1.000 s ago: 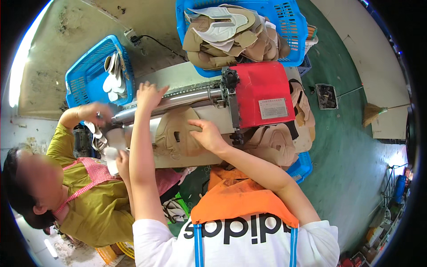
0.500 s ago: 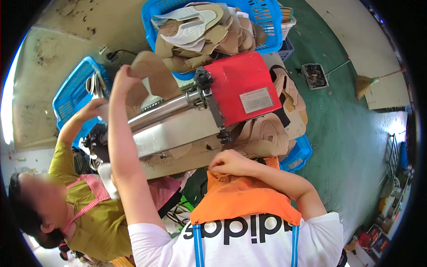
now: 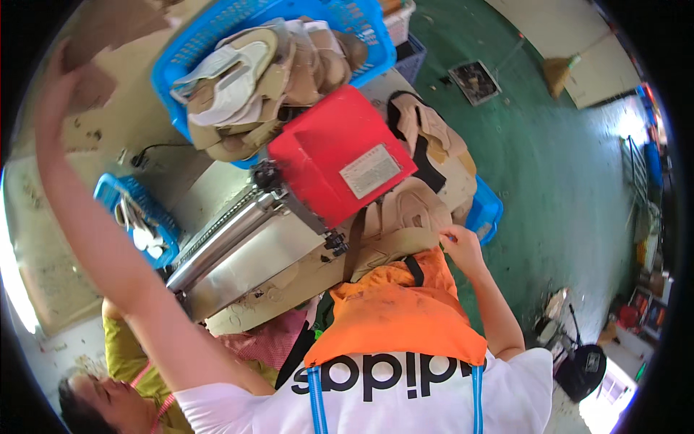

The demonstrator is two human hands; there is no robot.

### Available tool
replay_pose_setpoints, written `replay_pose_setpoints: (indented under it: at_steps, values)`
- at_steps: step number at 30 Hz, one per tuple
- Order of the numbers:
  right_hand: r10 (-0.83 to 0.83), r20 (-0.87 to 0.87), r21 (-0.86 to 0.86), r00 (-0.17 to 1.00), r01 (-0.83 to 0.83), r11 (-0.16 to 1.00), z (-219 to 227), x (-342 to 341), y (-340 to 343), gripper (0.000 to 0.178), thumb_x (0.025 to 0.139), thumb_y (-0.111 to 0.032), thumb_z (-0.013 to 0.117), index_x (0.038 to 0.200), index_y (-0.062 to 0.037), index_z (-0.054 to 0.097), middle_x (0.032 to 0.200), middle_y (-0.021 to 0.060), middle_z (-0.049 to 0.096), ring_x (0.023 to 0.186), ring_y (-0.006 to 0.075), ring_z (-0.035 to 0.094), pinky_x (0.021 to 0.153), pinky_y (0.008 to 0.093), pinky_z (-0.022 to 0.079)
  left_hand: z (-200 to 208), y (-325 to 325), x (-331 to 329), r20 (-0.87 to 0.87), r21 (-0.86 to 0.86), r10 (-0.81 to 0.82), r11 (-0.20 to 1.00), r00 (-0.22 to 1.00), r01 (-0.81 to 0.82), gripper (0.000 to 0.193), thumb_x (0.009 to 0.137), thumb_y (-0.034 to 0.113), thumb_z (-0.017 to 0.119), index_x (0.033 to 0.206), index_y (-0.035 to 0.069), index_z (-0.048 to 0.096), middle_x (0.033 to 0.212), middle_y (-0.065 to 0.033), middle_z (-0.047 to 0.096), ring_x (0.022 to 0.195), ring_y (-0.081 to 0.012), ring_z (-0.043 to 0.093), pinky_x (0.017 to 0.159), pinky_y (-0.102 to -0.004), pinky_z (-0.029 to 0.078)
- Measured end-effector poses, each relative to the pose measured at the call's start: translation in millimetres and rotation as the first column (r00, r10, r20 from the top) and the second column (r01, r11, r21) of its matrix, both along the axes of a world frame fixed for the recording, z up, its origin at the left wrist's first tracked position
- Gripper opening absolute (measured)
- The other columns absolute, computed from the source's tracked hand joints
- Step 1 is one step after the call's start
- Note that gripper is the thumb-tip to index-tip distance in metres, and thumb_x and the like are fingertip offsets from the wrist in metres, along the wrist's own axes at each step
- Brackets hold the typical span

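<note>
My left hand (image 3: 61, 72) is raised far out at the upper left, closed on a brown flat cut piece (image 3: 108, 29) that is smeared by motion. At the near right of the machine, my right hand (image 3: 461, 247) pinches the edge of a tan cut piece (image 3: 394, 244). That piece lies at the front of a pile of tan and black-edged cut pieces (image 3: 412, 206). Between my arms stands a roller machine with a red housing (image 3: 325, 145) and shiny metal rollers (image 3: 224, 239).
A big blue basket (image 3: 170, 79) full of tan and white pieces stands behind the machine. A smaller blue basket (image 3: 108, 189) is at the left. Another person (image 3: 130, 390) in an olive top sits at the lower left. A dustpan (image 3: 475, 82) lies on the green floor (image 3: 549, 188).
My left hand has carried the brown piece from above the rollers to the upper left. My right hand has moved from my orange apron to the tan pieces. The view has turned.
</note>
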State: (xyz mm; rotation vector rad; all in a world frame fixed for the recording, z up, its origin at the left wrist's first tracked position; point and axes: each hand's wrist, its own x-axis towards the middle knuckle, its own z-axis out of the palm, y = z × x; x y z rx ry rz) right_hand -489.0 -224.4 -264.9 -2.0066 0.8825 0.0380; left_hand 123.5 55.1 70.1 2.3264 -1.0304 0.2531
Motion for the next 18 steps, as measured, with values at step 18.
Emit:
replay_pose_setpoints:
  at_steps: [18]
  values:
    - [0.202,-0.013,0.085,0.979,-0.2,0.976,-39,4,12,0.021,0.069,-0.013,0.066,0.083,-0.0053,0.052,0.077,0.0105,0.054,0.073,0.0286,0.055,0.066,0.0359,0.045,-184,-177,-238,-0.265,0.02,-0.254,0.963,0.93,0.269,0.055,0.076,0.027,0.064,0.123,0.004,0.046,0.121,-0.016,0.05,0.111,-0.0285,0.049,0.091,-0.0354,0.04]
